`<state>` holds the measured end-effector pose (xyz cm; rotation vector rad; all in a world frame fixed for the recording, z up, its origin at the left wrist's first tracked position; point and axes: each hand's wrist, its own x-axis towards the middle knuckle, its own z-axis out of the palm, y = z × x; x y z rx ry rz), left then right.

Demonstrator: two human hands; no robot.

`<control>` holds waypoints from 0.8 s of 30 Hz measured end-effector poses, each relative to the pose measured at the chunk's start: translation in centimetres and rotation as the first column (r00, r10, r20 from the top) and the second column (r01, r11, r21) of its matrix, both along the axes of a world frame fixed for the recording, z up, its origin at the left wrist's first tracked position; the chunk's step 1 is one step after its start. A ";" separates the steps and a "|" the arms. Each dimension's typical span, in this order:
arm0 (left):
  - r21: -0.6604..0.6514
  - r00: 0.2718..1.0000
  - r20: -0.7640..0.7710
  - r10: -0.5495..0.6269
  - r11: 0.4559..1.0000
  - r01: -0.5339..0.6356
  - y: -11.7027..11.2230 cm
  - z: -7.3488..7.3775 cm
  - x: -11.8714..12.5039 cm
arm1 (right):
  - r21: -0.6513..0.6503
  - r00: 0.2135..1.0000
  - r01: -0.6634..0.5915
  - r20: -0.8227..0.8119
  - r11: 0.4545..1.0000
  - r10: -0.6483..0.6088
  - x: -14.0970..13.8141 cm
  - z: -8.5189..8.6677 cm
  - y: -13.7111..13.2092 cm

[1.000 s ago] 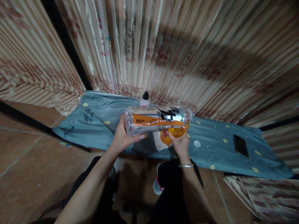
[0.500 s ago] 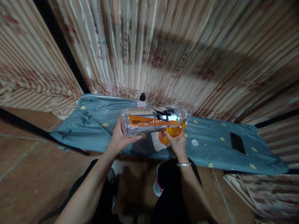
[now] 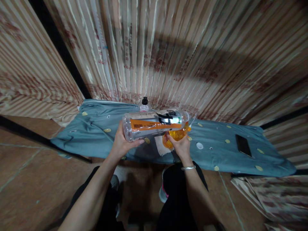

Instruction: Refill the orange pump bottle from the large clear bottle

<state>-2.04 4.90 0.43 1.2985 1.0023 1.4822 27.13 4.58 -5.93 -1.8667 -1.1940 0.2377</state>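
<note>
At the left end of the clear bottle [image 3: 151,125], the left hand [image 3: 122,142] has its grip spread wide round the base, thumb along the near side; the neck end has no hand on it that I can see, so if that wrist sagged or the smooth plastic slid, the bottle could roll or drop onto the desk [image 3: 93,136]. Just beyond the bottle's left half stands a black-topped bottle [image 3: 144,107], partly hidden by it; a backward swing of the clear one could knock it over. Nearer the person than the bottle's right half lies a white sheet [image 3: 160,146]. Under its neck end is an amber container [image 3: 179,133], with the right hand [image 3: 182,147] closed on its near side, thumb and fingers curled in; whether neck and container touch, I cannot tell. Should the two hands drift out of line, anything leaving the neck could miss and wet the cloth. Right of the bottle sits a white disc [image 3: 199,146], and well apart, farther right, a phone [image 3: 243,145], which a spill running that way might reach.
</note>
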 end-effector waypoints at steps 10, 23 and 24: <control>0.025 0.999 -0.027 -0.019 1.000 0.019 0.0 0.4 0.1 | -0.031 0.999 0.033 -0.012 0.999 -0.033 -0.2 0.2 0.0; -0.008 1.000 -0.024 -0.009 1.000 0.008 -0.3 0.8 0.2 | -0.023 0.999 0.039 -0.006 0.999 -0.039 -0.2 0.2 0.0; -0.009 1.000 -0.022 -0.005 1.000 0.005 -0.3 0.9 0.2 | -0.029 0.999 0.036 -0.007 0.999 -0.036 -0.2 0.3 0.0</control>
